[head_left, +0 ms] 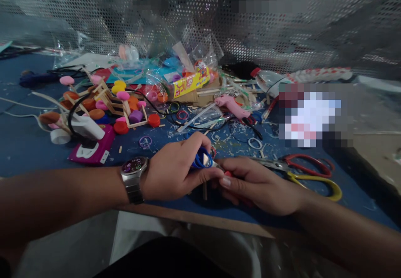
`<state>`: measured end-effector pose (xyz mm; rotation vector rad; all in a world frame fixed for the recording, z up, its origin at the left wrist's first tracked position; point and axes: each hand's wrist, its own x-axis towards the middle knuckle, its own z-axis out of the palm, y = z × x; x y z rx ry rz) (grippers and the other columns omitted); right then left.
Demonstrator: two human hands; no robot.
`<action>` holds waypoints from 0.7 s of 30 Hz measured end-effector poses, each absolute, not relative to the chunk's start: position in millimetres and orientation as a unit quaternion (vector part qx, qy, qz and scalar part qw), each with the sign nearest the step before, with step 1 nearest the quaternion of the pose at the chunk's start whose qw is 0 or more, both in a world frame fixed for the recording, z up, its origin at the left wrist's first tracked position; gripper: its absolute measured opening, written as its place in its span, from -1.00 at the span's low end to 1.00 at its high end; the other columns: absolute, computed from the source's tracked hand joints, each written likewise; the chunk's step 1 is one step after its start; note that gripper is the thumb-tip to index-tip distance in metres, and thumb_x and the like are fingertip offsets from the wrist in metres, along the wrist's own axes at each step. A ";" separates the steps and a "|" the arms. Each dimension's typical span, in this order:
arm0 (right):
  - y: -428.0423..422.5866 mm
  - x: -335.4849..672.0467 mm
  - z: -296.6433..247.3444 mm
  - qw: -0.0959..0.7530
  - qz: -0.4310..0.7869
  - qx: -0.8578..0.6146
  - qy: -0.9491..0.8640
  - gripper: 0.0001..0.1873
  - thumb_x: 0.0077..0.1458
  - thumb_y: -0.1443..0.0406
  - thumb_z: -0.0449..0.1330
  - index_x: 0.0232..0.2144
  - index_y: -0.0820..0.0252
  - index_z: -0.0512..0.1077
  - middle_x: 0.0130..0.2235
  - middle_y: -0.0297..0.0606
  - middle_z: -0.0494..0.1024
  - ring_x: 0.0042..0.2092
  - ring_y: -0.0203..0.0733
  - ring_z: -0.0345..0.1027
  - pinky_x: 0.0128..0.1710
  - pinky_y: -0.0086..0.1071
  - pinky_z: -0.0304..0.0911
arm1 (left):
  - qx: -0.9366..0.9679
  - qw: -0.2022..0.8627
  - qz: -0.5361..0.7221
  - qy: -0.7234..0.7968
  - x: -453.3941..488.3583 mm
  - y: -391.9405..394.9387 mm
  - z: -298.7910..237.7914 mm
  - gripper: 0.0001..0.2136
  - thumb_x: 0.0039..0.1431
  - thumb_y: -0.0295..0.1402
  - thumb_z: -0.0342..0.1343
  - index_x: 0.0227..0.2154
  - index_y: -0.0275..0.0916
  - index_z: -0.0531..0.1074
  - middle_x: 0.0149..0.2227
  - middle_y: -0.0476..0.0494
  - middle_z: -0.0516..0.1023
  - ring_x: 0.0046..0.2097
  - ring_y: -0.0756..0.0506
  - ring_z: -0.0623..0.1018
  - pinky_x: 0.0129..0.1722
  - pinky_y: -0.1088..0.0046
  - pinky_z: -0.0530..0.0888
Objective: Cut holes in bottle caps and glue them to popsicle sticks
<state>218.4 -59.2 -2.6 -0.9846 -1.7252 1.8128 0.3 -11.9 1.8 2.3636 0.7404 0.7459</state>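
Left hand (172,169): fingers curled around blue round piece (197,160), above near edge of tabletop (28,144) | Right hand (261,186): fingers closed on red-handled tool (228,173), metal end at blue round piece, contact not discernible | Scissors (280,165): on tabletop beside right hand | Pink glue gun (233,106): beyond both hands

The 1 blue round piece (197,161), glossy with a curved, ring-like rim, sits tilted between the thumb and fingers of the left hand (171,171), just above the table's near edge (200,218), its far side hidden by the grip. Beside it, 1 red-handled tool (228,173) lies in the right hand (263,188), most of its handle covered by the fingers, its bright metal end pointing toward the blue rim; whether the 2 touch cannot be told.
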 end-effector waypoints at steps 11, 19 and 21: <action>-58.4 217.4 0.4 0.212 0.645 -0.363 -0.639 -0.54 0.33 -0.06 0.12 -0.40 0.18 0.30 -0.54 -0.44 0.34 -0.59 -0.45 0.11 -0.65 -0.54 0.01 | 0.864 0.307 0.273 0.292 0.7 -11.7 2.0 -0.61 0.27 0.05 0.11 -0.17 -0.19 0.28 -0.52 0.11 0.36 -0.56 0.00 0.36 -0.53 0.45 0.21; -58.0 216.7 -0.8 0.238 0.654 -0.375 -0.612 -0.52 0.31 -0.10 0.12 -0.40 0.17 0.28 -0.54 -0.45 0.32 -0.62 -0.47 0.06 -0.70 -0.57 -0.07 | 0.854 0.286 0.328 0.286 -0.3 -12.5 -2.6 -0.67 0.40 -0.05 -0.03 -0.05 -0.23 0.21 -0.19 -0.16 0.49 -0.31 -0.08 0.52 -0.35 0.37 0.43; -58.0 217.0 -0.6 0.243 0.655 -0.373 -0.611 -0.52 0.31 -0.09 0.12 -0.41 0.17 0.28 -0.55 -0.44 0.32 -0.62 -0.47 0.06 -0.70 -0.57 -0.07 | 0.859 0.279 0.328 0.279 -1.2 -12.2 -2.0 -0.67 0.42 -0.04 -0.06 -0.04 -0.22 0.25 -0.18 -0.16 0.50 -0.28 -0.09 0.53 -0.31 0.37 0.45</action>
